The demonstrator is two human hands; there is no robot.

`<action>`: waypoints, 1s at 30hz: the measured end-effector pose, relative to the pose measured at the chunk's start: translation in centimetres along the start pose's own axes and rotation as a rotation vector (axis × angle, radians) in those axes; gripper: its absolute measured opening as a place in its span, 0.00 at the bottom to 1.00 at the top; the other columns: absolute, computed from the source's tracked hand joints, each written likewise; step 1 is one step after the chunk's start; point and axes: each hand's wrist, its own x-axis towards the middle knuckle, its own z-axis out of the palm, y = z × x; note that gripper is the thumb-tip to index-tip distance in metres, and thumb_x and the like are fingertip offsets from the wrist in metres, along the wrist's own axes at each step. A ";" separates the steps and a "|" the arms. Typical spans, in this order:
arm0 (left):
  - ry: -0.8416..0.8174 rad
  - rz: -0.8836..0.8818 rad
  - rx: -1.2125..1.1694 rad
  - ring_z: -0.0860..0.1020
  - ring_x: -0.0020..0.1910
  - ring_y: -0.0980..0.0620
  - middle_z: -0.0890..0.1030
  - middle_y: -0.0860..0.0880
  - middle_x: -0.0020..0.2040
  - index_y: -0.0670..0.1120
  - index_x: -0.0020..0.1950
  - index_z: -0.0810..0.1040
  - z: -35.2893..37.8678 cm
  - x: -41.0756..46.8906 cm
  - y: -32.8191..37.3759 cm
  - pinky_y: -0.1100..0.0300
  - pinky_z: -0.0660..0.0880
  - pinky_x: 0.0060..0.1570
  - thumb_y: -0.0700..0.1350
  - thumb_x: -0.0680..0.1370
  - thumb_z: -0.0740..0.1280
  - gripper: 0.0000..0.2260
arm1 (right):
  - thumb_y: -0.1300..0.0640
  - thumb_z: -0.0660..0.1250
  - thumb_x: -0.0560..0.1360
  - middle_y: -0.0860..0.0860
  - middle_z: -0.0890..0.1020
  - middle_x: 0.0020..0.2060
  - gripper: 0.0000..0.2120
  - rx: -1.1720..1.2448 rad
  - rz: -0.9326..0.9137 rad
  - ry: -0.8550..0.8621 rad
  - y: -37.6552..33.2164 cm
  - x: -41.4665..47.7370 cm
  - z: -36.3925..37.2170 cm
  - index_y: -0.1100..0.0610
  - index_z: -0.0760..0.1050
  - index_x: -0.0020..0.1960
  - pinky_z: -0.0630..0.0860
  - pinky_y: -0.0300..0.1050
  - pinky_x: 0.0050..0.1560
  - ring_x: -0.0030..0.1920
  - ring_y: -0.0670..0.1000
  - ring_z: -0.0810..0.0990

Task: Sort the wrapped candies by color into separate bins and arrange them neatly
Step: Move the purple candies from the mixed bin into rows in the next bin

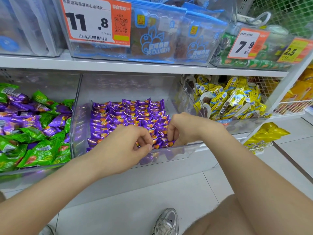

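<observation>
Starting at the left, we see the left bin (pixel 33 171) holding a loose heap of green candies (pixel 39 154) with purple strays (pixel 25 123) mixed through it, so we judge the sorting there unfinished. Beside it, the clear middle bin (pixel 77 116) holds the purple candies (pixel 128 116), stood on edge in tight rows from back to front.

Both hands work at the front row of that bin, close together. Our left hand (pixel 128 147) is narrow: the fingers are curled and the thumb meets the forefinger on a purple wrapper at the front wall. Our right hand (pixel 184 128) has its fingers curled down among the wrappers just beside it; whether they pinch one or only press the row we cannot tell, since the fingertips are buried.

Further right, the right bin (pixel 187 93) holds yellow packs (pixel 228 99), apart from this work.

The risks, as we judge them:
- The rows lean on each other. A hard push or a quick pull at the front could tip neighbours over and undo the neat lines.
- The slick wrappers may slip from a light pinch and drop behind the front wall.
- Leaning a wrist on the clear front wall might shift the whole bin on its shelf.
</observation>
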 end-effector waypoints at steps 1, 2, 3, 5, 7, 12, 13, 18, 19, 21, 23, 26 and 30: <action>0.000 -0.001 0.002 0.82 0.38 0.60 0.84 0.60 0.42 0.57 0.47 0.81 0.0 0.0 0.0 0.68 0.75 0.38 0.49 0.81 0.70 0.03 | 0.58 0.82 0.69 0.47 0.87 0.41 0.11 0.013 -0.002 -0.018 0.0 -0.2 -0.2 0.51 0.87 0.50 0.84 0.48 0.49 0.41 0.50 0.87; -0.001 -0.001 0.004 0.82 0.38 0.60 0.84 0.59 0.42 0.57 0.47 0.81 -0.1 0.0 0.0 0.68 0.75 0.38 0.49 0.81 0.70 0.03 | 0.58 0.81 0.71 0.47 0.88 0.43 0.11 0.007 -0.004 -0.024 0.1 -0.4 -0.3 0.50 0.87 0.52 0.84 0.45 0.50 0.43 0.49 0.87; -0.001 -0.001 0.006 0.82 0.38 0.60 0.84 0.59 0.42 0.57 0.47 0.81 -0.1 0.0 0.0 0.69 0.75 0.38 0.50 0.81 0.70 0.03 | 0.59 0.80 0.71 0.47 0.88 0.44 0.11 -0.008 -0.007 -0.021 0.1 -0.5 -0.3 0.50 0.87 0.52 0.83 0.44 0.50 0.44 0.48 0.86; -0.003 0.001 0.007 0.82 0.38 0.60 0.84 0.60 0.42 0.57 0.47 0.81 -0.1 0.0 0.0 0.69 0.74 0.38 0.50 0.81 0.70 0.03 | 0.63 0.75 0.73 0.48 0.87 0.46 0.12 -0.060 0.010 -0.019 0.2 -0.7 -0.2 0.48 0.86 0.52 0.82 0.45 0.50 0.46 0.48 0.85; -0.008 0.005 0.010 0.82 0.38 0.60 0.84 0.60 0.42 0.57 0.47 0.81 -0.1 -0.1 0.0 0.69 0.74 0.38 0.50 0.81 0.69 0.04 | 0.64 0.72 0.73 0.49 0.86 0.47 0.15 -0.096 0.033 -0.018 -0.1 -0.8 -0.1 0.46 0.86 0.51 0.82 0.46 0.50 0.47 0.49 0.83; -0.010 0.018 0.026 0.81 0.38 0.60 0.84 0.60 0.41 0.57 0.46 0.81 -0.2 -0.2 0.0 0.70 0.73 0.39 0.49 0.81 0.69 0.05 | 0.65 0.75 0.73 0.50 0.86 0.44 0.12 -0.033 0.017 0.027 -1.0 -0.9 0.1 0.50 0.87 0.51 0.83 0.50 0.54 0.47 0.50 0.84; -0.009 0.019 0.026 0.81 0.39 0.60 0.84 0.60 0.41 0.57 0.46 0.81 -0.3 -0.3 0.0 0.70 0.73 0.39 0.49 0.81 0.69 0.05 | 0.63 0.77 0.72 0.50 0.86 0.44 0.11 -0.026 0.023 0.028 -1.0 -1.0 0.0 0.50 0.87 0.51 0.83 0.50 0.54 0.47 0.50 0.84; 0.092 0.032 0.104 0.81 0.41 0.60 0.83 0.60 0.42 0.56 0.48 0.80 -1.5 -1.0 0.2 0.63 0.77 0.44 0.48 0.80 0.70 0.03 | 0.52 0.73 0.79 0.46 0.87 0.41 0.05 0.040 -0.080 0.288 -1.9 -2.3 -1.2 0.48 0.86 0.54 0.80 0.47 0.55 0.43 0.43 0.82; 0.150 0.055 0.136 0.81 0.42 0.60 0.82 0.60 0.42 0.56 0.46 0.80 -2.0 -1.2 0.3 0.64 0.76 0.44 0.47 0.79 0.70 0.04 | 0.52 0.71 0.80 0.46 0.87 0.41 0.06 0.090 -0.135 0.383 -2.8 -2.6 -1.3 0.48 0.86 0.55 0.79 0.45 0.54 0.42 0.44 0.83; 0.290 0.098 0.175 0.78 0.43 0.61 0.80 0.60 0.41 0.56 0.45 0.79 -3.5 -1.9 0.3 0.65 0.74 0.43 0.45 0.77 0.70 0.05 | 0.51 0.67 0.82 0.43 0.85 0.40 0.08 0.189 -0.245 0.519 -5.6 -3.2 -1.4 0.48 0.85 0.57 0.77 0.40 0.50 0.42 0.44 0.83; 0.439 0.093 0.174 0.77 0.41 0.58 0.78 0.57 0.38 0.55 0.45 0.77 -5.4 -3.1 0.4 0.60 0.73 0.42 0.46 0.76 0.70 0.04 | 0.52 0.66 0.83 0.41 0.83 0.38 0.09 0.239 -0.336 0.581 -9.0 -3.7 -1.1 0.48 0.84 0.57 0.75 0.37 0.47 0.41 0.42 0.82; 0.599 -0.059 0.172 0.75 0.37 0.56 0.76 0.53 0.32 0.54 0.41 0.75 -8.2 -5.1 -0.3 0.53 0.73 0.39 0.49 0.74 0.68 0.03 | 0.56 0.65 0.81 0.41 0.85 0.40 0.10 0.264 -0.417 0.620 -14.0 -3.5 -0.1 0.48 0.84 0.56 0.78 0.43 0.49 0.42 0.44 0.82; 0.580 -0.390 0.231 0.78 0.40 0.47 0.78 0.52 0.33 0.53 0.41 0.73 -11.9 -7.2 -4.5 0.47 0.77 0.44 0.56 0.71 0.56 0.10 | 0.57 0.62 0.74 0.44 0.84 0.44 0.14 0.229 -0.460 0.703 -20.2 -1.7 1.0 0.48 0.84 0.53 0.79 0.50 0.51 0.45 0.47 0.81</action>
